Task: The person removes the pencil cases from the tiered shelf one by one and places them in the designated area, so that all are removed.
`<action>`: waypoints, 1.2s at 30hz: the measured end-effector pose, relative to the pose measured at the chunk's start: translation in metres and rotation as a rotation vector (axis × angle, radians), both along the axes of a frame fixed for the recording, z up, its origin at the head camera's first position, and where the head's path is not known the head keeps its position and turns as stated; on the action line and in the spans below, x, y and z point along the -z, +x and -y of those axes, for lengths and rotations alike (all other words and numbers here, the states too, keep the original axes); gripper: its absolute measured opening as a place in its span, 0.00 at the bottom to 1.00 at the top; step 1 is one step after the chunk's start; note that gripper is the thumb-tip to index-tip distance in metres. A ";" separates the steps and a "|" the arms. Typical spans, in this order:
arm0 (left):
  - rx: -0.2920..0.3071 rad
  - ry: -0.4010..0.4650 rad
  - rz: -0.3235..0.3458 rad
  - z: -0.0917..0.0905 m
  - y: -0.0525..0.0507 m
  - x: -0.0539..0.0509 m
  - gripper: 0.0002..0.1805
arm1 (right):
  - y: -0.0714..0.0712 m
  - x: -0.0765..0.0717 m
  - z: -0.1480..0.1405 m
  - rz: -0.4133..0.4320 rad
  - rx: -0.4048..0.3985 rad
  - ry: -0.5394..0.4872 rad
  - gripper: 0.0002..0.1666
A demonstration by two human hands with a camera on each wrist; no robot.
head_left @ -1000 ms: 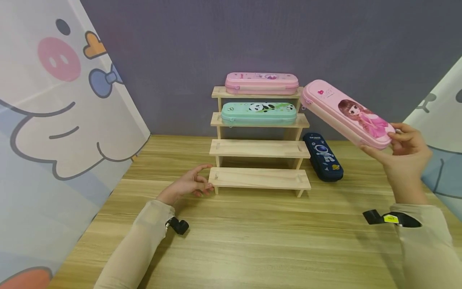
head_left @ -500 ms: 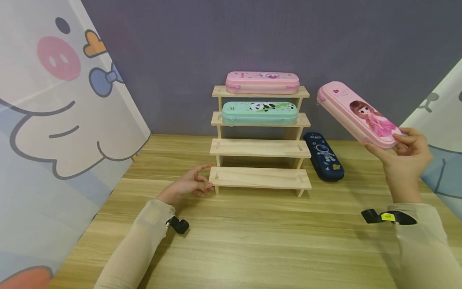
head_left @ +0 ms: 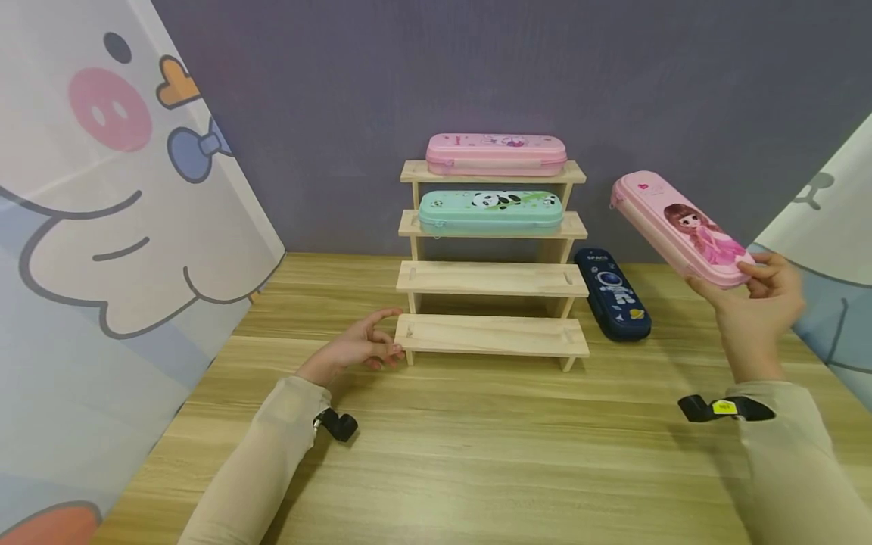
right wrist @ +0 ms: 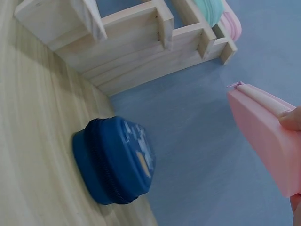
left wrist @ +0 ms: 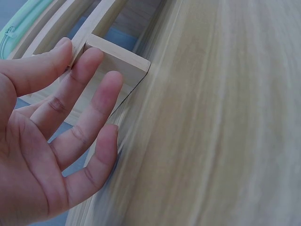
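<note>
Seemingly mid-shelving, the right hand (head_left: 759, 310) pinches the doll case (head_left: 684, 231) in its fingers, the left (head_left: 354, 347) clasps the rack (head_left: 490, 334), and placing probably calls for levelling leftward.

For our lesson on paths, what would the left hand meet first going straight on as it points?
The left hand would meet the left end of the wooden stand's bottom step, which it seems to touch now.
</note>
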State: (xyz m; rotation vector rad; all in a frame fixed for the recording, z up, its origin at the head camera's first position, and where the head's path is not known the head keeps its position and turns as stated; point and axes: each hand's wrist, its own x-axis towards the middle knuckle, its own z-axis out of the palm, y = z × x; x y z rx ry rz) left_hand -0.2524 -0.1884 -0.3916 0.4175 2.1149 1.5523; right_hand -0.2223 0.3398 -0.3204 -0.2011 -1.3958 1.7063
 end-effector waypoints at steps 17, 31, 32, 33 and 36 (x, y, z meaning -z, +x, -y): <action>0.003 -0.005 -0.004 -0.001 0.000 -0.002 0.42 | -0.007 0.021 -0.013 0.363 0.185 0.237 0.30; 0.005 0.005 0.002 -0.002 0.001 -0.001 0.42 | -0.013 0.040 -0.024 0.352 0.175 0.287 0.29; 0.005 0.004 0.003 -0.002 0.001 -0.001 0.42 | -0.014 0.041 -0.025 0.359 0.178 0.295 0.29; 0.008 0.004 0.000 -0.001 0.001 -0.002 0.42 | -0.014 0.042 -0.025 0.362 0.182 0.305 0.29; 0.012 0.004 -0.006 -0.001 0.001 -0.002 0.42 | -0.016 0.045 -0.027 0.362 0.188 0.309 0.28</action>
